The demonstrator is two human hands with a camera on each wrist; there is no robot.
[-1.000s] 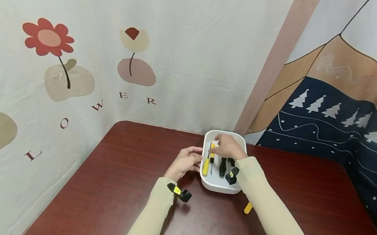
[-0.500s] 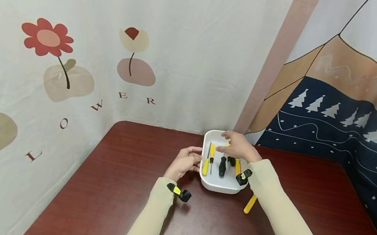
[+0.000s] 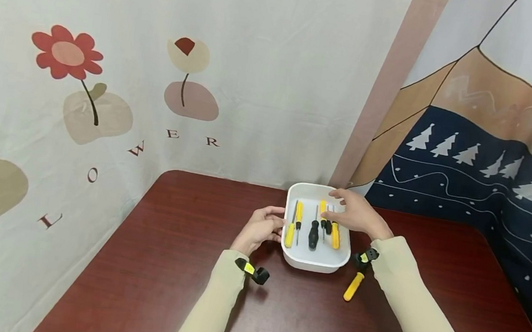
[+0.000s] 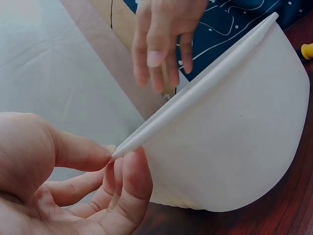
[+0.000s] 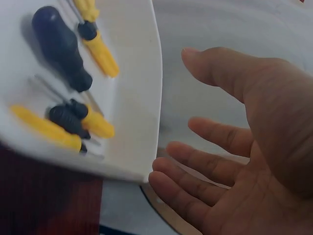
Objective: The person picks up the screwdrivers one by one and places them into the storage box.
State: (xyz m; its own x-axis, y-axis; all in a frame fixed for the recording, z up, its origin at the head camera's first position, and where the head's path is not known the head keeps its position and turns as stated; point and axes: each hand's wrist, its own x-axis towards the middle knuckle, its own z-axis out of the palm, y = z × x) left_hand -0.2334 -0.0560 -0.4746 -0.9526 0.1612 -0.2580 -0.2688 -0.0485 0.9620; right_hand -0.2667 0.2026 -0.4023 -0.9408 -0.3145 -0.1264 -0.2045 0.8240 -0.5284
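A white plastic bin stands near the back of the table, several screwdrivers lying side by side in it. Among them are a yellow-handled screwdriver at the left, a thick black-handled screwdriver in the middle and another yellow-handled one at the right. My left hand pinches the bin's left rim between thumb and fingers, plainly seen in the left wrist view. Above the right side hovers my right hand, fingers spread and holding nothing; the right wrist view shows the bare palm.
On the table in front of the bin's right corner lies another yellow-handled tool, its far end hidden by the right wrist's camera. A printed curtain hangs right behind the table's back edge.
My right hand has drawn rightward from the left part of the bin to its right edge, uncovering the screwdrivers beneath. The left hand keeps its place at the rim.
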